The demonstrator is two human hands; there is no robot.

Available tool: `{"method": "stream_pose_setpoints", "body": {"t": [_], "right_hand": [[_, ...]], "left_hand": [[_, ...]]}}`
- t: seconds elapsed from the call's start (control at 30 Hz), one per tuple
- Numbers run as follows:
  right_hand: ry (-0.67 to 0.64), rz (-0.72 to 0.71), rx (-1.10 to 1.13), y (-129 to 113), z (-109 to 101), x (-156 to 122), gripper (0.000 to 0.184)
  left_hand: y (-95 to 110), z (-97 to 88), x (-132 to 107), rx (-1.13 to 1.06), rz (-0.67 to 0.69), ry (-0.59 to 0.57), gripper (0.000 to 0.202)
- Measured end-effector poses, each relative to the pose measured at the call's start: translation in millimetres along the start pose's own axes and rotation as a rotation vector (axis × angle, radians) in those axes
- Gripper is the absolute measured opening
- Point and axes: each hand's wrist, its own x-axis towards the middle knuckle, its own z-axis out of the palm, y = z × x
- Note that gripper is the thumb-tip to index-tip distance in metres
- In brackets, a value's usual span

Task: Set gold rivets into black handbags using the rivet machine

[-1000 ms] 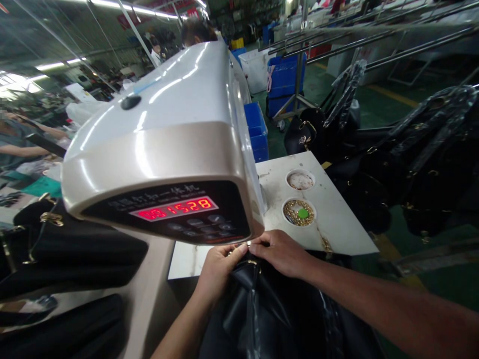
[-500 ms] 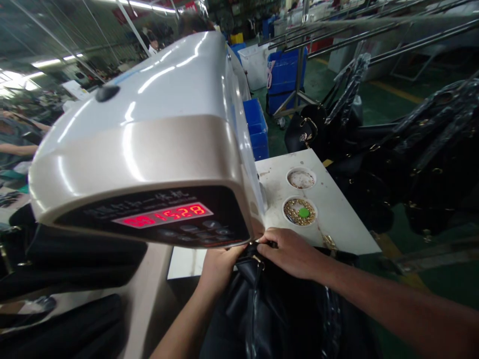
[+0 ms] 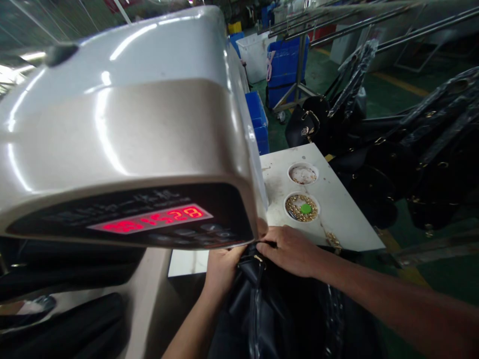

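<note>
A black bag [image 3: 277,304] with gold hardware hangs below the front of a machine head [image 3: 149,134] with a red lit display [image 3: 151,219]. My left hand [image 3: 221,267] grips the bag's top edge from the left, its fingertips hidden under the machine. From the right, my right hand [image 3: 286,249] pinches the same edge, thumb toward the machine. A gold ring [image 3: 261,262] on the bag lies just below the gap between both hands. The machine covers the spot where the bag's edge goes in.
Small gold pieces and a green disc fill a round cup [image 3: 301,208] in the white tabletop [image 3: 346,219]; another cup [image 3: 303,174] sits behind it. Black bags [image 3: 377,184] hang from a rack at right. Blue bins [image 3: 286,70] stand behind. Black material [image 3: 71,269] lies at left.
My view has come closer to the machine, which now looks larger and reaches further left. Both hands stay at the bag's edge, almost unmoved.
</note>
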Motion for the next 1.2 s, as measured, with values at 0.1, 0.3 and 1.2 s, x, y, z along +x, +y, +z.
{"method": "stream_pose_setpoints", "body": {"t": [0.1,0.3,1.2], "right_hand": [[-0.041,-0.003,0.064,0.4,-1.9,-2.5,0.03],[-0.049,0.019,0.093,4.7,10.4,1.0,0.035],[0.066,0.13,-0.128,-2.1,7.6,13.3,0.031]], "left_hand": [[-1.8,-0.4,-2.4,0.019,0.01,-0.008,0.033],[-4.5,0.1,-4.5,0.01,0.013,-0.023,0.029],[-9.7,1.9,25.0,-0.067,0.152,0.083,0.028]]}}
